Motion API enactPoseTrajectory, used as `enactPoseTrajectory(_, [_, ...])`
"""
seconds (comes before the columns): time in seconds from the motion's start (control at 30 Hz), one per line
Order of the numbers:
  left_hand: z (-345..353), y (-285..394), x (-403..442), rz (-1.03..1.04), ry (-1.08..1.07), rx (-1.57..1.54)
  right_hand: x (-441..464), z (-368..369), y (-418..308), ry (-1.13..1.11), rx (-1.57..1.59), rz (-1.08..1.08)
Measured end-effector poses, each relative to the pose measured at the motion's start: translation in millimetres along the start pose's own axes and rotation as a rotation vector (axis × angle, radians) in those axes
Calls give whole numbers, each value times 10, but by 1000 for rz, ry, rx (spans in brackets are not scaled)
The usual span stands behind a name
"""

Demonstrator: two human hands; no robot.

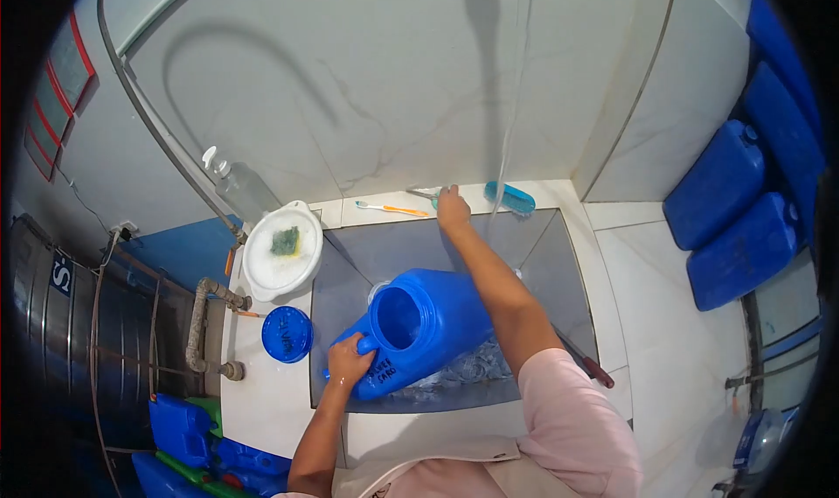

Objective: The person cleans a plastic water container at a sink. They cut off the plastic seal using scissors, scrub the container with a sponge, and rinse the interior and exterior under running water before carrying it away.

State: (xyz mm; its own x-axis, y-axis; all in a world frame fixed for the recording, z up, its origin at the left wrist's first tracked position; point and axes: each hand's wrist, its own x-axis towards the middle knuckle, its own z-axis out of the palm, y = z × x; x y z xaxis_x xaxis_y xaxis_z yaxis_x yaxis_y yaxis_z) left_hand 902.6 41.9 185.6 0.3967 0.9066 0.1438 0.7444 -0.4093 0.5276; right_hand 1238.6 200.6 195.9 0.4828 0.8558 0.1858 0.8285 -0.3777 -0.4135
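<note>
A large blue jug (454, 310) with dark lettering lies tilted in the grey sink (350, 244), its round mouth uncovered and facing up. My left hand (349, 362) is closed around the jug's handle near the mouth. At the sink's back ledge, my right hand (453, 208) has its fingers closed on a thin item with a green part, mostly hidden by the hand. Just left of that hand lies an orange and white toothbrush (393, 208); to its right rests a blue scrubbing brush (509, 198). A blue lid (287, 334) sits on the counter left of the sink.
A white bowl (281, 257) of suds holds a green sponge (285, 241), beside a clear pump bottle (243, 188). Pipes (201, 323) run at the left. Blue containers (717, 183) stand at the right. A dark red handle (599, 373) crosses the sink's right edge.
</note>
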Motion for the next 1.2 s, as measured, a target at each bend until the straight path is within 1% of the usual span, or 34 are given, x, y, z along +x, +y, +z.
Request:
enactPoseTrajectory(0.03, [13,1,-33,-24,-7,4,-11,-2,17,12,39,88])
enactPoseTrajectory(0.07, [22,1,-59,-22,-19,2,-36,-10,44,8,36,98])
enactPoseTrajectory(0.13, [24,9,-57,-49,22,-51,-103,-136,74,-50,-91,-20])
enactPoseTrajectory(0.17, [19,10,-76,-43,9,-54,-185,-186,105,-52,-94,-6])
enactPoseTrajectory(0.23, [15,77,-81,-40,30,-55,-318,-241,221,-49,-173,-104])
enactPoseTrajectory(0.27, [5,117,-86,-29,24,-57,-379,-264,251,-44,-175,-92])
enactPoseTrajectory(0.33, [-131,294,-98,25,44,-73,-490,-233,346,-67,48,30])
enactPoseTrajectory(0.37, [-223,346,-108,34,34,-69,-614,-226,435,-65,52,42])
enactPoseTrajectory(0.43, [-460,432,-115,100,52,-93,-857,-287,706,-155,70,-95])
enactPoseTrajectory(0.47, [-618,477,-129,101,39,-90,-939,-326,852,-161,73,-84])
enactPoseTrajectory(0.53, [-983,589,-117,48,1,-97,-1076,-464,1153,-411,-36,-93])
enactPoseTrajectory(0.57, [-1139,629,-117,70,36,-106,-1133,-540,1282,-409,-31,-85])
enactPoseTrajectory(0.6, [-1282,664,-110,92,73,-117,-1174,-634,1403,-487,-87,-106])
enactPoseTrajectory(0.63, [-1421,683,-106,57,84,-124,-1222,-718,1520,-567,-144,-127])
enactPoseTrajectory(0.67, [-1540,689,-108,20,94,-130,-1279,-798,1635,-567,-141,-121])
enactPoseTrajectory(0.7, [-1635,695,-110,26,88,-129,-1333,-874,1735,-508,-104,-180])
enactPoseTrajectory(0.73, [-1715,702,-102,79,171,-88,-1370,-973,1758,-446,-68,-238])
enactPoseTrajectory(0.77, [-1771,687,-85,132,253,-48,-1390,-1064,1765,-444,-65,-232])
enactPoseTrajectory(0.83, [-1837,603,-69,103,274,-20,-1433,-1391,1695,-451,-29,-363])
enactPoseTrajectory(0.87, [-1863,549,-64,69,298,7,-1460,-1511,1652,-446,-30,-357])
enactPoseTrajectory(0.93, [-1877,435,-49,78,281,-16,-1506,-1619,1611,-394,-31,-494])
enactPoseTrajectory(0.97, [-1863,396,-45,131,344,58,-1523,-1642,1579,-391,-31,-486])
enactPoseTrajectory(1.0, [-1871,350,-49,181,410,134,-1529,-1644,1543,-329,-39,-504])
enactPoseTrajectory(1.03, [-1921,266,-54,112,302,39,-1533,-1645,1503,-268,-47,-526])
enactPoseTrajectory(1.17, [-1914,-6,-160,56,326,63,-1534,-1640,1389,-246,-39,-515])
enactPoseTrajectory(1.2, [-1904,8,-178,72,357,104,-1524,-1620,1377,-267,-30,-572])
